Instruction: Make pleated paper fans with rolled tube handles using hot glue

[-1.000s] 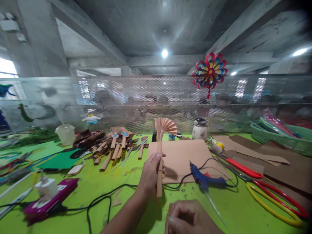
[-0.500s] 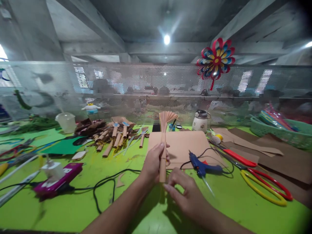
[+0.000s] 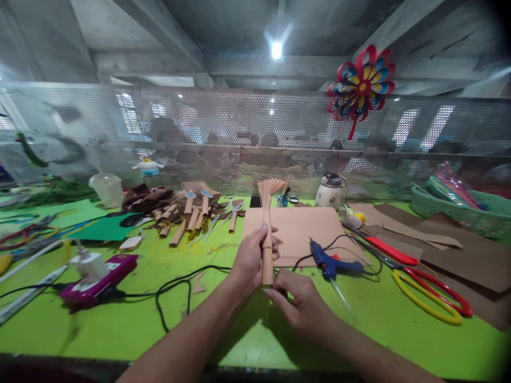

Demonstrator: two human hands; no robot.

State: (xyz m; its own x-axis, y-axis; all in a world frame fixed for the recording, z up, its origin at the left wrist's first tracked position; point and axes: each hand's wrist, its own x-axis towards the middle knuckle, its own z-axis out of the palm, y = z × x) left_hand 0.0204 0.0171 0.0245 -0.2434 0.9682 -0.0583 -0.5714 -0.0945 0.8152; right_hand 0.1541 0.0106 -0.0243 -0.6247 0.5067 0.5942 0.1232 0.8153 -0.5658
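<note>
A brown paper piece (image 3: 267, 213), with a pleated fan-like top and a rolled tube handle, stands nearly upright in the middle. My left hand (image 3: 250, 255) is wrapped round its handle. At the handle's lower end is my right hand (image 3: 293, 298), thumb and index finger close together beside the rim; whether they pinch anything is too small to make out. Thin yellow strands show along the fan. Behind the hands lies a stack of light brown paper (image 3: 303, 229), with a blue glue gun (image 3: 329, 263) on its right part.
Scissors (image 3: 431, 298) with red and yellow handles lie at right, near dark brown sheets (image 3: 467, 255) and a green basket (image 3: 459, 213). Similar paper pieces (image 3: 195, 213) are heaped at back left. A purple power strip (image 3: 99, 282) and black cable (image 3: 175, 287) lie left.
The view has tilted down slightly, showing the table's front edge. My left hand still holds the paper piece; my right fingers have moved a little closer to its lower end.
</note>
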